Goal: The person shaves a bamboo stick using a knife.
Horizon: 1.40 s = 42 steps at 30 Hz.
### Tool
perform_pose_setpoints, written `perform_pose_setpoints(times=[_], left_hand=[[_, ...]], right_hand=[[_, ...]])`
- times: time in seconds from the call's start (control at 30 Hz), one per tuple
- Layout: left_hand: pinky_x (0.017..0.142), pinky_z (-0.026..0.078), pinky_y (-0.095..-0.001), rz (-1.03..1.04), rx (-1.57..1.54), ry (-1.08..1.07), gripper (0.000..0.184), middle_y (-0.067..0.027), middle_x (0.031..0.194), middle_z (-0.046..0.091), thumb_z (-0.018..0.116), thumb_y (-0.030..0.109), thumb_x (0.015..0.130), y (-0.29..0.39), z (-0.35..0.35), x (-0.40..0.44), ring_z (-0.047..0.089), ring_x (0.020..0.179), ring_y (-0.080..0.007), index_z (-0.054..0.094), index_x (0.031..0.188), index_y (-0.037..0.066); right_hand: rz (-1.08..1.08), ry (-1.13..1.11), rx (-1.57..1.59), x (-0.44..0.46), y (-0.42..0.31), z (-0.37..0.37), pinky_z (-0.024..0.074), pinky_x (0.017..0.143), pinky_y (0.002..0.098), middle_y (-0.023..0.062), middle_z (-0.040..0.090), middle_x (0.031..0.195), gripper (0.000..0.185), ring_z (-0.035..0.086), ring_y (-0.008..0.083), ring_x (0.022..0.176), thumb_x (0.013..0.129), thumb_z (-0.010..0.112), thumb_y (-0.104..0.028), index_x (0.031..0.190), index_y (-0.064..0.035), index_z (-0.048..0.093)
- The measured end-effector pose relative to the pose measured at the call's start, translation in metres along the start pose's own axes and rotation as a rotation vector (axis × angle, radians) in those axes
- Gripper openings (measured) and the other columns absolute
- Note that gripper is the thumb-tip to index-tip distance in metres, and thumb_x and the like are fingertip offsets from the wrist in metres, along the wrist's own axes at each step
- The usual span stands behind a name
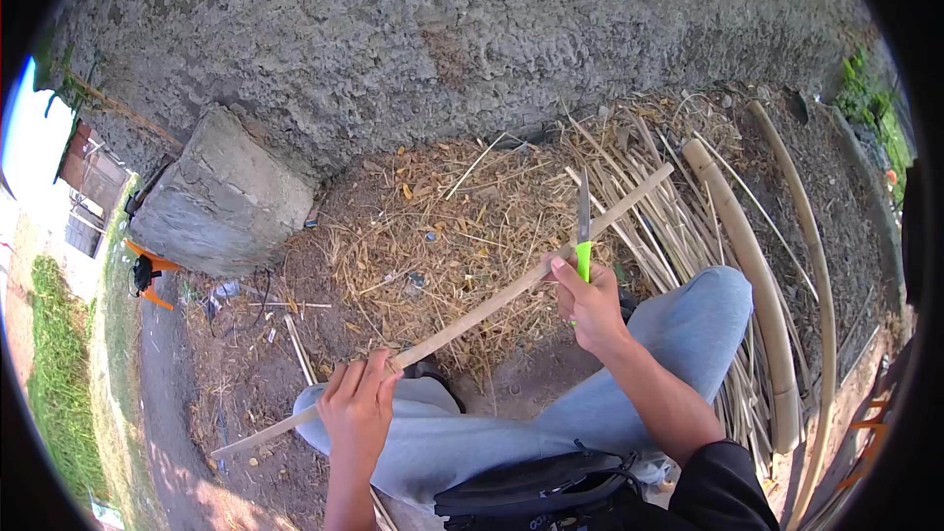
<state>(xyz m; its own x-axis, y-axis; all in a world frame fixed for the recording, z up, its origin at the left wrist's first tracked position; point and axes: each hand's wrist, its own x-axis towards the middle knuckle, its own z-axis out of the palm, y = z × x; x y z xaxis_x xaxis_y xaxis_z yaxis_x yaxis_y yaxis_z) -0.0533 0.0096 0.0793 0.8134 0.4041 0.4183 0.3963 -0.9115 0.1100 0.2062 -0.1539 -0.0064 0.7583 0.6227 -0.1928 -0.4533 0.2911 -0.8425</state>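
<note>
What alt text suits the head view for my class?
A seated person grips a long pale strip in the left hand, a green-handled knife in the right hand, pointed toward a rough wall. Dry scraps litter the ground beside thin strips and poles.

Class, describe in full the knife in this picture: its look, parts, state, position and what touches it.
The knife has a bright green handle, plastic by its look, and a narrow grey blade that looks like metal and tapers to a tip. The person's right hand grips the handle and hides its lower part. The bare blade points up the picture, toward the wall, and crosses in front of the long pale strip; whether the two touch cannot be told.
</note>
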Motion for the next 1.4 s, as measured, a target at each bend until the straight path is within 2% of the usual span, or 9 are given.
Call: perform_pose_setpoints(times=[0.27,0.37,0.47,0.8,0.9,0.97,1.1,1.3,1.4], left_hand=[[0.083,0.049,-0.0405,-0.147,-0.255,0.060,0.048,-0.0071,0.087,0.068,0.085,0.016,0.070,-0.044,0.072,0.061,0.065,0.081,-0.0287,0.069,0.115,0.009],[0.093,0.045,-0.0433,-0.130,-0.248,0.133,0.052,-0.0080,0.086,0.069,0.086,0.014,0.069,-0.042,0.099,0.064,0.065,0.084,-0.0287,0.069,0.118,0.009],[0.096,0.043,-0.0455,-0.094,-0.270,0.134,0.062,-0.0085,0.086,0.069,0.086,0.015,0.070,-0.035,0.110,0.060,0.064,0.086,-0.0278,0.063,0.126,0.004],[0.106,0.035,-0.0451,-0.043,-0.044,0.185,0.093,-0.0100,0.112,0.063,0.084,0.034,0.074,-0.024,0.087,0.059,0.058,0.113,-0.0284,0.040,0.149,0.001],[0.095,0.044,-0.0406,-0.030,-0.040,0.455,0.066,-0.0075,0.105,0.064,0.077,0.041,0.085,-0.046,0.081,0.051,0.065,0.103,-0.0248,0.057,0.132,-0.001],[0.069,0.048,-0.0310,-0.611,-0.861,0.602,0.048,-0.0050,0.081,0.062,0.068,0.047,0.094,-0.063,0.092,0.034,0.065,0.071,-0.0163,0.067,0.094,-0.001],[0.049,0.035,-0.0266,-0.981,-1.361,0.582,0.052,-0.0008,0.057,0.048,0.062,0.044,0.099,-0.080,0.089,0.014,0.047,0.049,-0.0087,0.059,0.069,0.002],[0.050,0.032,-0.0306,-0.823,-0.811,0.446,0.037,0.0003,0.058,0.045,0.063,0.030,0.098,-0.061,0.096,0.008,0.040,0.053,-0.0117,0.061,0.072,0.003],[0.073,0.047,-0.0358,-0.029,-0.285,0.417,0.014,-0.0062,0.090,0.062,0.066,0.017,0.088,-0.021,0.093,0.023,0.056,0.085,-0.0206,0.067,0.097,0.006]], right_hand=[[0.062,0.078,0.094,0.013,0.000,-0.012,0.0261,0.038,0.0218,0.0066,0.068,0.086,0.016,0.034,0.0020,0.044,0.101,0.061,-0.019,0.104,-0.0035,0.064],[0.041,0.145,0.138,0.018,0.000,-0.011,0.0272,0.038,0.0241,-0.0034,0.050,0.060,0.019,0.031,0.0031,0.041,0.100,0.063,-0.020,0.095,-0.0020,0.063],[0.040,0.256,0.192,0.023,0.010,-0.022,0.0288,0.039,0.0229,0.0030,0.067,0.084,0.018,0.032,0.0038,0.043,0.102,0.059,-0.025,0.094,-0.0079,0.060],[-0.155,0.409,0.141,0.034,-0.016,-0.040,0.0310,0.043,0.0222,0.0031,0.067,0.096,0.023,0.033,0.0031,0.048,0.105,0.055,-0.027,0.112,-0.0066,0.061],[-0.259,0.391,0.195,0.039,-0.026,-0.059,0.0318,0.043,0.0217,0.0025,0.066,0.102,0.026,0.035,0.0033,0.050,0.105,0.056,-0.029,0.118,-0.0071,0.058],[-0.383,0.302,0.332,0.041,-0.033,-0.067,0.0322,0.043,0.0212,0.0014,0.064,0.105,0.027,0.036,0.0031,0.051,0.105,0.055,-0.029,0.123,-0.0084,0.054],[-0.523,0.211,0.368,0.040,-0.044,-0.074,0.0315,0.044,0.0194,-0.0003,0.061,0.102,0.026,0.035,0.0019,0.051,0.106,0.053,-0.029,0.125,-0.0107,0.052],[-0.571,0.271,0.261,0.036,-0.051,-0.058,0.0308,0.043,0.0195,0.0030,0.062,0.096,0.027,0.035,0.0012,0.049,0.107,0.050,-0.027,0.122,-0.0054,0.054],[-0.607,0.264,0.140,0.036,-0.067,-0.032,0.0303,0.043,0.0191,0.0038,0.062,0.092,0.027,0.035,0.0005,0.048,0.107,0.050,-0.027,0.118,-0.0033,0.057]])
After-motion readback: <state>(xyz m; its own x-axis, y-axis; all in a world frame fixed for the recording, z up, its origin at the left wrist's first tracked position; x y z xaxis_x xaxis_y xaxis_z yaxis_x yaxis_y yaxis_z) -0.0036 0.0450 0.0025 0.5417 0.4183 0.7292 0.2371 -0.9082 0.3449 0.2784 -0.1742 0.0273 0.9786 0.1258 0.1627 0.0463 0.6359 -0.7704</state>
